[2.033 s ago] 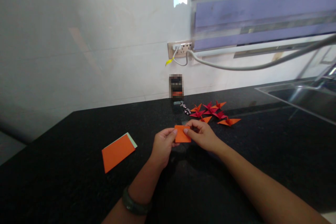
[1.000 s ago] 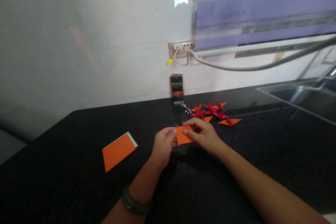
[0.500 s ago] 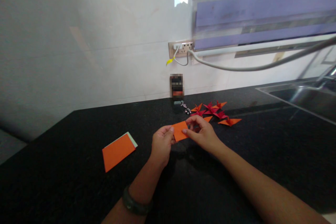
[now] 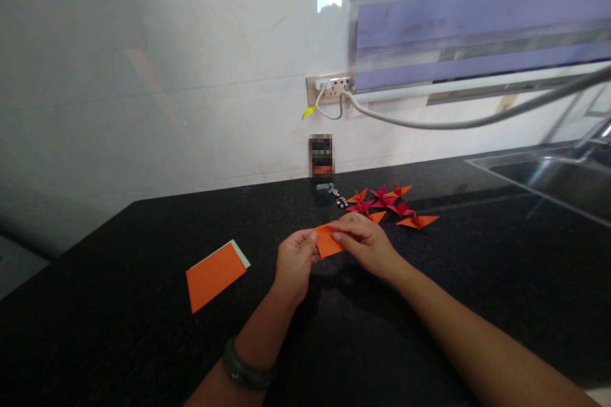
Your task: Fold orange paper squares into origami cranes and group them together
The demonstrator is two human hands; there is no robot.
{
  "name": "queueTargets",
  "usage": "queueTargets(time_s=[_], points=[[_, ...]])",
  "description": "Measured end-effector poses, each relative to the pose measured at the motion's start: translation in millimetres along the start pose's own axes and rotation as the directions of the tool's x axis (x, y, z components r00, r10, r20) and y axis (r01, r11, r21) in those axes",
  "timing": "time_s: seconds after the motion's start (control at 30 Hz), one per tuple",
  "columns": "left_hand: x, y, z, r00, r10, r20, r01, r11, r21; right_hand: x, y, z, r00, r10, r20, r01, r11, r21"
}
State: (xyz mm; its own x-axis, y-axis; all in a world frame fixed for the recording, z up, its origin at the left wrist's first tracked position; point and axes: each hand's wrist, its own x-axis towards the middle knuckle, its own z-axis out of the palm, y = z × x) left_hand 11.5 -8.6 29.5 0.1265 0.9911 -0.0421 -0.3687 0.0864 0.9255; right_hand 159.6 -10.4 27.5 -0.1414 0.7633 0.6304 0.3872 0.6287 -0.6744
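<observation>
A small folded sheet of orange paper (image 4: pixel 328 243) is held between both hands, above the black counter. My left hand (image 4: pixel 294 262) pinches its left edge, thumb on top. From the right, my right hand (image 4: pixel 366 243) grips the other side, with the thumb pressed on the paper's face and the fingers bent over its upper edge. Just beyond the hands lies a group of folded paper cranes (image 4: pixel 382 201) in orange and red; my right hand partly covers the nearest one. To the left rests a stack of orange paper (image 4: pixel 217 276), with a pale green sheet showing beneath.
Against the wall stands a phone-like dark object (image 4: pixel 321 158), blurred out, with a beaded strap (image 4: pixel 340 198) beside it. A white cable (image 4: pixel 420 123) runs from the wall socket (image 4: pixel 329 86) across to the right. A sink (image 4: pixel 563 181) is set into the counter (image 4: pixel 143 343) at right.
My right fingers have moved left over the paper's upper edge, covering its top right corner. My left hand has stayed nearly still.
</observation>
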Motion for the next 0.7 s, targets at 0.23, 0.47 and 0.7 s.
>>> queueTargets(time_s=[0.23,0.47,0.7], points=[[-0.7,-0.6,-2.3,0.997,-0.033,0.065,0.035,0.998,-0.044,-0.9,-0.4,-3.1,0.993,-0.016,0.115,0.011,0.999,0.050],[1.2,-2.0,-2.0,0.992,-0.094,0.090,0.102,0.990,-0.099,-1.4,0.6,-6.6,0.982,-0.073,0.172,0.061,0.996,0.072],[1.6,-4.0,-3.2,0.988,-0.129,0.087,0.140,0.982,-0.126,0.0,-1.3,-9.9,0.964,-0.119,0.239,0.117,0.993,0.022]])
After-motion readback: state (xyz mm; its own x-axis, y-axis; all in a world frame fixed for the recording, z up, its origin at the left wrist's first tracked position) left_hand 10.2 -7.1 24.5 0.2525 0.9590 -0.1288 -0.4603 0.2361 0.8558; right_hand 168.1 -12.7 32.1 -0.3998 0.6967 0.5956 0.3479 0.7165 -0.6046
